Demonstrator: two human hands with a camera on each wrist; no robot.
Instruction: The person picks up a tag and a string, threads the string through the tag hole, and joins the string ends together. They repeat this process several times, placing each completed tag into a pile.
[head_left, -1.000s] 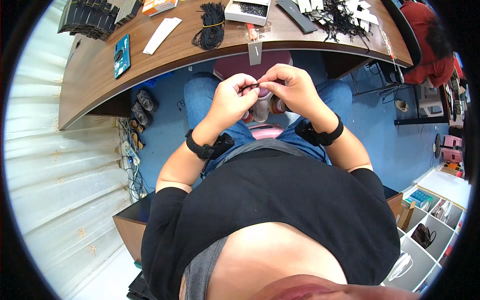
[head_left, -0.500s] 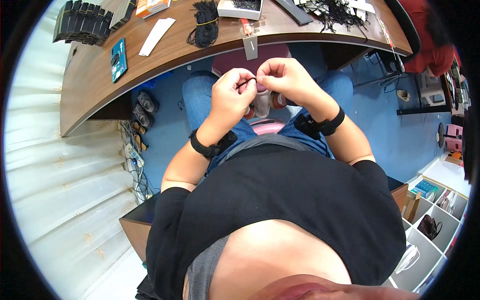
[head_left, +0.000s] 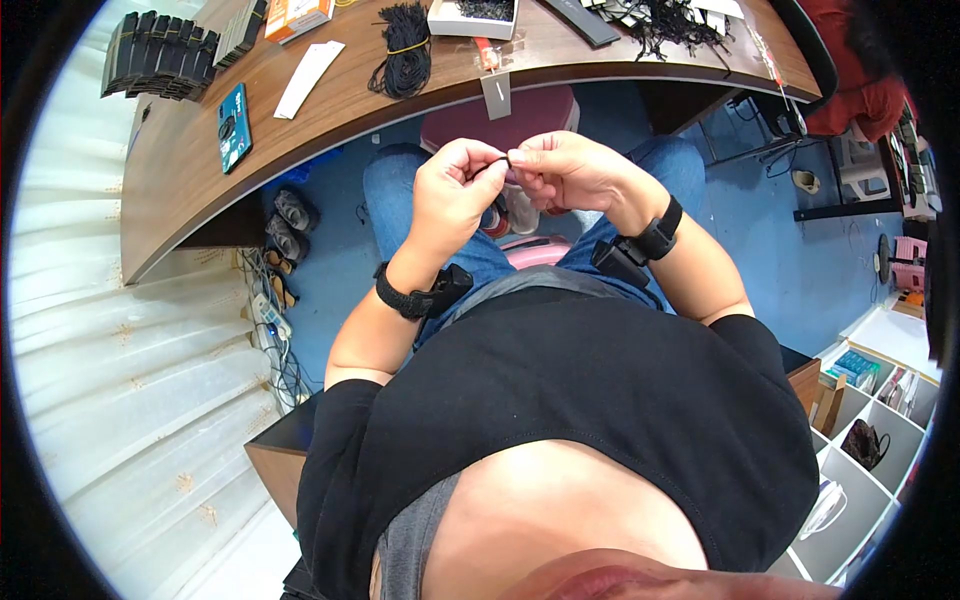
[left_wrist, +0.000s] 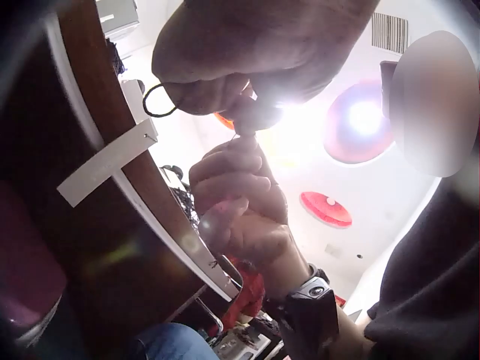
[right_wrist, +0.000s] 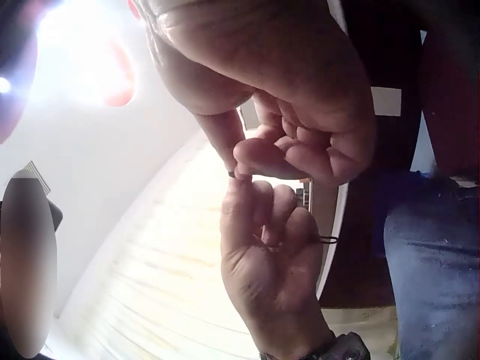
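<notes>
Between both hands, in front of the desk edge and over the lap, is a short piece of thin black cord point(head_left: 503, 161). My left hand point(head_left: 450, 195) pinches it between thumb and curled fingers. In the left wrist view a small loop of the cord point(left_wrist: 159, 115) sticks out past the left fingers, and the loop's end point(right_wrist: 329, 240) also shows in the right wrist view. My right hand point(head_left: 580, 172) meets the left fingertips and pinches the cord's other end with thumb and forefinger. Most of the cord is hidden by the fingers.
On the desk point(head_left: 345, 100) lie a phone box point(head_left: 234, 130), white strips point(head_left: 308, 80), a bundle of black cords point(head_left: 403, 50), a white box of small black pieces point(head_left: 472, 18) and a heap of corded tags point(head_left: 660, 28). A grey tag point(head_left: 497, 97) hangs at the desk edge.
My right hand has turned, its thumb now on top and its other fingers lower. The hands have shifted slightly left, still meeting at the cord. The head view has shifted a little.
</notes>
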